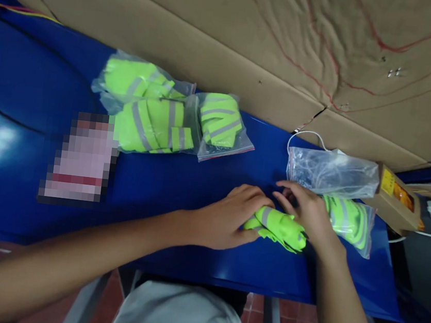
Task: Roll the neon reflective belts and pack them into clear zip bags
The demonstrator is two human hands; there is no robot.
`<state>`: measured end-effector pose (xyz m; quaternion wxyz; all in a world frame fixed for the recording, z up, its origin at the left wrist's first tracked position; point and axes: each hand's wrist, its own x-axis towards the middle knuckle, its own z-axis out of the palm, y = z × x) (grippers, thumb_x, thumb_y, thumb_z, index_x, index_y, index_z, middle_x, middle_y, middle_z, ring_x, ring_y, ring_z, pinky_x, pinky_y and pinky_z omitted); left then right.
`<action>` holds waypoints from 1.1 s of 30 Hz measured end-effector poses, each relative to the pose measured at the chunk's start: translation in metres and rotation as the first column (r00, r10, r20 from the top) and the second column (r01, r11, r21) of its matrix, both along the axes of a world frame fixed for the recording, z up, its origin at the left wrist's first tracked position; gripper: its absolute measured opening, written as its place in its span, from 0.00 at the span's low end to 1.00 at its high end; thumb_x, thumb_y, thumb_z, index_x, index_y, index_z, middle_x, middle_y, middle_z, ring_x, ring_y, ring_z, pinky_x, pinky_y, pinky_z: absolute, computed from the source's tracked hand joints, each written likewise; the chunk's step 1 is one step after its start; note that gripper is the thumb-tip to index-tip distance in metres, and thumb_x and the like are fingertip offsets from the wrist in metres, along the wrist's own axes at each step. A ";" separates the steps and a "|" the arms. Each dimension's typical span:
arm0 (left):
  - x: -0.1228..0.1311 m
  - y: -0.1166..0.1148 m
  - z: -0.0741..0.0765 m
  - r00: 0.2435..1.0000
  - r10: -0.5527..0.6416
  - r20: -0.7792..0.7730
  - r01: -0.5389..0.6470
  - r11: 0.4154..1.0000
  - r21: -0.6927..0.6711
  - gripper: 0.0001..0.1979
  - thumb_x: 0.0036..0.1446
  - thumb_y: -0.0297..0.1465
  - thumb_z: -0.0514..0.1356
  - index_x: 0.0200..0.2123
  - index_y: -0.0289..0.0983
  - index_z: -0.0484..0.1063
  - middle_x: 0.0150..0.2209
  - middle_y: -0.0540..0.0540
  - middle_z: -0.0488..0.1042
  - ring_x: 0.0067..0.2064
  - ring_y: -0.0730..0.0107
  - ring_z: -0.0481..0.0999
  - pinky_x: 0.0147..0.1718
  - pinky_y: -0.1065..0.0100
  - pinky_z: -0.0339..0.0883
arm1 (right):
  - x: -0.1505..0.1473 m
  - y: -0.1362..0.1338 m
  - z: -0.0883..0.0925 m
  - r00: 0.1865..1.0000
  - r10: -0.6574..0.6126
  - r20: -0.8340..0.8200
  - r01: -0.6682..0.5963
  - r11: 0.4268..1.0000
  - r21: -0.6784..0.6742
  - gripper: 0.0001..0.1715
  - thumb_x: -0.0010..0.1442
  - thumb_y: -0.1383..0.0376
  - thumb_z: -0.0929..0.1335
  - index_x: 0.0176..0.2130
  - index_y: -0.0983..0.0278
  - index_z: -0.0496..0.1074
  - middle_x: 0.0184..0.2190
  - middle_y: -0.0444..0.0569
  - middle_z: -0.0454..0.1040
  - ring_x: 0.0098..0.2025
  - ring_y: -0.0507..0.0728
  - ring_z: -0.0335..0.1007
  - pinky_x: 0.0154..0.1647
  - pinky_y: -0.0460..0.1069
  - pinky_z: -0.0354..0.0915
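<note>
A folded neon-yellow reflective vest point(276, 225) with grey stripes lies on the blue table point(158, 186) near its front edge. My left hand point(228, 217) presses on the vest's left end with curled fingers. My right hand point(307, 211) grips its right side, fingers bent over the fabric. Just right of my right hand lies another such vest in a clear plastic bag point(351, 221). Behind it sits a crumpled empty clear bag point(331, 172).
Three bagged neon vests point(159, 108) lie at the table's back left. A blurred-out pink patch point(79, 161) sits left of centre. A small cardboard box point(396, 197) and a white cable point(307, 135) are at the right. Brown cardboard point(291, 45) lines the back.
</note>
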<state>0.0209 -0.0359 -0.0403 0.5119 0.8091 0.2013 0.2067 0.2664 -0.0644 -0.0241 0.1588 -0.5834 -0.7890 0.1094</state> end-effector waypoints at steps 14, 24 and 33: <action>0.000 0.000 0.000 0.997 0.064 0.049 -0.057 0.991 -0.124 0.26 0.62 0.41 0.65 0.59 0.37 0.67 0.54 0.41 0.78 0.52 0.60 0.78 0.54 0.61 0.69 | 0.017 0.012 -0.026 0.955 -0.241 0.172 0.218 0.965 0.145 0.20 0.68 0.53 0.67 0.50 0.63 0.77 0.46 0.57 0.79 0.47 0.66 0.75 0.50 0.59 0.68; 0.011 0.008 -0.010 0.950 0.277 0.144 -0.100 0.708 -0.699 0.27 0.54 0.37 0.71 0.56 0.35 0.72 0.50 0.43 0.79 0.50 0.62 0.78 0.50 0.63 0.71 | -0.004 0.003 0.003 0.965 0.001 -0.261 -0.038 0.990 -0.136 0.16 0.60 0.70 0.68 0.48 0.63 0.77 0.45 0.55 0.77 0.46 0.63 0.76 0.47 0.55 0.70; 0.009 0.009 -0.001 0.947 0.297 0.122 -0.063 0.546 -0.835 0.29 0.51 0.34 0.73 0.56 0.36 0.75 0.52 0.43 0.80 0.52 0.60 0.79 0.53 0.62 0.70 | -0.005 0.001 0.001 0.824 -0.074 -0.562 -0.029 0.984 -0.173 0.23 0.58 0.68 0.71 0.53 0.60 0.75 0.49 0.51 0.80 0.50 0.61 0.78 0.51 0.55 0.73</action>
